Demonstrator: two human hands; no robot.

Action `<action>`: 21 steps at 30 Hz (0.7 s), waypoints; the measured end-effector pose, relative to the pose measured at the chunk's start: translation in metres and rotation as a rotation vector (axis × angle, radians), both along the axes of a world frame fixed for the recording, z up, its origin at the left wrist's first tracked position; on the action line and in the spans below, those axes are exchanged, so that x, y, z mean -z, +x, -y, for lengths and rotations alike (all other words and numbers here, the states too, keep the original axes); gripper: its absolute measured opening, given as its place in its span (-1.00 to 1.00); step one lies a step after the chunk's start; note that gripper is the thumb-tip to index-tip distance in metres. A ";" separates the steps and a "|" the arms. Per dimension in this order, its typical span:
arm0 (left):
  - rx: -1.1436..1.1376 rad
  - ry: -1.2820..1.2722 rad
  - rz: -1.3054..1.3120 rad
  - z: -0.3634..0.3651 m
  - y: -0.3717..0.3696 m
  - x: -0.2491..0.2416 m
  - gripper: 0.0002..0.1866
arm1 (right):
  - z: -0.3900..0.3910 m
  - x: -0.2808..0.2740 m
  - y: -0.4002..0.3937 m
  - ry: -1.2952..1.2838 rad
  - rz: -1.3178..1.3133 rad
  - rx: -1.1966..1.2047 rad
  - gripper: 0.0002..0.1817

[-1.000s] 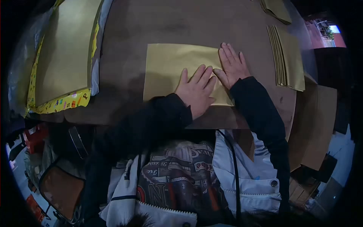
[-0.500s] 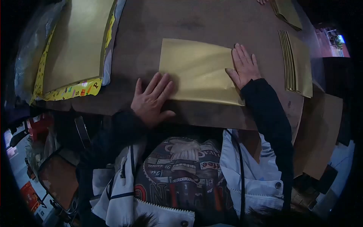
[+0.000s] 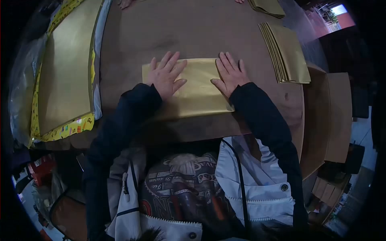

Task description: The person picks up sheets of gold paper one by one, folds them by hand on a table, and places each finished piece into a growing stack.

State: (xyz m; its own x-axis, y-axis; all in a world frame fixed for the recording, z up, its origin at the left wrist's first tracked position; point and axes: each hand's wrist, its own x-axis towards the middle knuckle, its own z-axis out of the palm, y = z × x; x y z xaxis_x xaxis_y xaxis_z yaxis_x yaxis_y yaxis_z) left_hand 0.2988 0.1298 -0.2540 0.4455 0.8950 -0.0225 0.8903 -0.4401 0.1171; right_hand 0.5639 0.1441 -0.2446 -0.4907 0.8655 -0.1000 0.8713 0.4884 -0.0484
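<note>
- Head view, and here's the gold sheet (image 3: 197, 90), flat on the brown table (image 3: 193, 28), right in front of the person and near the table's closest edge.
- Left hand (image 3: 163, 78) is palm down over the sheet's left part, fingers fanned wide, gripping nothing.
- Over on the other side, the right hand (image 3: 231, 76) lies across the sheet's right edge, open too, thumb well out from the fingers, no pinch on the paper.
- Look left: a large gold stack (image 3: 68, 68) sits on yellow printed wrapping (image 3: 72, 130), well apart from the sheet.
- Out right, a folded gold bundle (image 3: 287, 52) shows its layered edges, with a second gold bundle (image 3: 268, 6) just beyond, cut off by the frame.
- Beside the table's right side, an open cardboard box (image 3: 337, 116).
- Up at the far end, another person's hand (image 3: 125, 3) peeks in, and more fingertips (image 3: 239, 1) show farther right; whose, I can't tell.
</note>
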 end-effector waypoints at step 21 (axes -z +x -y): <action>0.021 0.039 -0.029 0.000 -0.002 0.008 -0.40 | 0.132 -0.007 0.008 -0.042 -0.176 -0.084 -0.11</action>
State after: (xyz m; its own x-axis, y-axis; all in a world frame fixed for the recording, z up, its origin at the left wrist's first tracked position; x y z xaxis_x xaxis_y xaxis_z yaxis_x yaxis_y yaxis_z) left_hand 0.2971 0.1295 -0.2617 0.4636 0.8861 -0.0012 0.8837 -0.4622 0.0741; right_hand 0.5718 0.0119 -0.2380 -0.5745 0.8175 -0.0410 0.8035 0.5538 -0.2182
